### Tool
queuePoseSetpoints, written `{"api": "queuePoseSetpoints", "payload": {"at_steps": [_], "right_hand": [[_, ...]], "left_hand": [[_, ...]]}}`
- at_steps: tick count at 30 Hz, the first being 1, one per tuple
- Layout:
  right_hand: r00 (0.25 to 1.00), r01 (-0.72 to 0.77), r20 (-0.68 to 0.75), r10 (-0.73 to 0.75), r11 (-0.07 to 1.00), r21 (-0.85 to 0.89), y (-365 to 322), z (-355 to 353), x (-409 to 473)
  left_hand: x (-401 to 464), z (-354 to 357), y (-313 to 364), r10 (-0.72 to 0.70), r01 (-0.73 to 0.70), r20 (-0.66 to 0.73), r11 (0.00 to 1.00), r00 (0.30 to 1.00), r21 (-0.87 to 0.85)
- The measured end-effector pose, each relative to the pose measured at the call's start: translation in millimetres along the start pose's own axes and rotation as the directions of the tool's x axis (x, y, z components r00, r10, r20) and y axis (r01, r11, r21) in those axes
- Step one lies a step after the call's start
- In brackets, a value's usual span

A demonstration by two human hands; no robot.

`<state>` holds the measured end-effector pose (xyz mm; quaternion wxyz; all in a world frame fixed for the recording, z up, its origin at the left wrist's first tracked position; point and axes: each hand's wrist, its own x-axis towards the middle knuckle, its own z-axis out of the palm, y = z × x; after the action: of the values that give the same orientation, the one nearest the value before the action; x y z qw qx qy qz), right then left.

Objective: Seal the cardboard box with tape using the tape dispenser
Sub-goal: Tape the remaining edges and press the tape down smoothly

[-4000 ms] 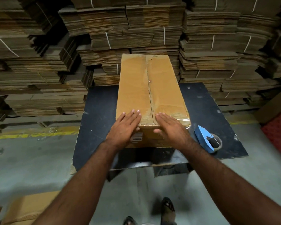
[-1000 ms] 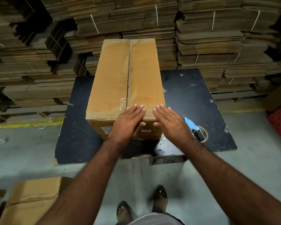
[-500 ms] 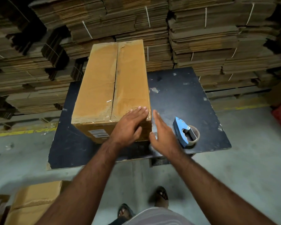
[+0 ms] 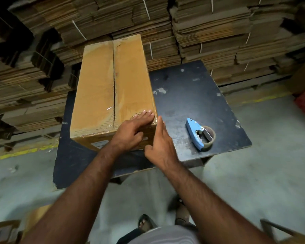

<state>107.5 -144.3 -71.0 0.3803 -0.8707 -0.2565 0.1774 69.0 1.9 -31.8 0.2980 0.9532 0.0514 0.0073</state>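
Observation:
A long brown cardboard box (image 4: pixel 99 88) lies on the black table (image 4: pixel 192 103), its top flaps closed with clear tape along the centre seam and across the near end. My left hand (image 4: pixel 132 132) rests flat over the box's near right corner, fingers on top and thumb down the front face. Held edge-on, my right hand (image 4: pixel 160 145) presses against the box's right side at that same corner with straight fingers. The blue tape dispenser (image 4: pixel 198 133) with its roll lies on the table to the right, apart from both hands.
Tall stacks of flattened, strapped cardboard (image 4: pixel 209 32) stand close behind and to the left of the table. Another brown box (image 4: pixel 33 224) sits on the concrete floor at lower left. My sandalled feet (image 4: pixel 146 224) are below the table's near edge.
The box has slid left on the table. My hands went from lying flat on its near end to its near right corner, the right hand now against its side.

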Motion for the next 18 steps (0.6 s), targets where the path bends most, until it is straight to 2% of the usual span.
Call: {"api": "queuePoseSetpoints", "payload": {"at_steps": [3,6,9,11,14,16,18], "right_hand": [[0.997,-0.074,-0.012,0.074,0.997,0.018,-4.5,6.6,13.3],[0.984,-0.172,0.072,0.165,0.981,0.094,-2.9,-0.1,31.0],[0.974,-0.209,0.092,0.205,0.977,0.038,-3.7,-4.3,40.1],[0.964,-0.265,0.010,0.265,0.964,-0.025,-8.8,3.8,33.5],[0.937,-0.275,-0.247,0.249,0.958,-0.078,-29.8,40.4,13.6],[0.888,-0.282,-0.408,0.213,0.952,-0.116,-37.0,71.8,16.3],[0.814,-0.344,-0.526,0.249,0.935,-0.090,-38.4,91.7,30.4]], "left_hand": [[3.0,-4.9,0.5,-0.012,0.013,0.047,1.000,0.999,-0.011],[3.5,-11.3,0.4,-0.023,0.026,0.102,0.999,0.995,-0.035],[1.4,-15.3,0.5,-0.005,0.018,0.126,0.994,0.992,-0.104],[0.8,-19.3,-1.6,-0.013,0.042,0.144,0.979,0.990,-0.199],[1.6,-21.8,-5.1,-0.035,0.077,0.151,0.955,0.988,-0.285],[1.7,-19.8,-5.7,-0.054,0.104,0.163,0.943,0.985,-0.317],[5.3,-17.2,-4.7,-0.082,0.149,0.187,0.914,0.979,-0.377]]}}
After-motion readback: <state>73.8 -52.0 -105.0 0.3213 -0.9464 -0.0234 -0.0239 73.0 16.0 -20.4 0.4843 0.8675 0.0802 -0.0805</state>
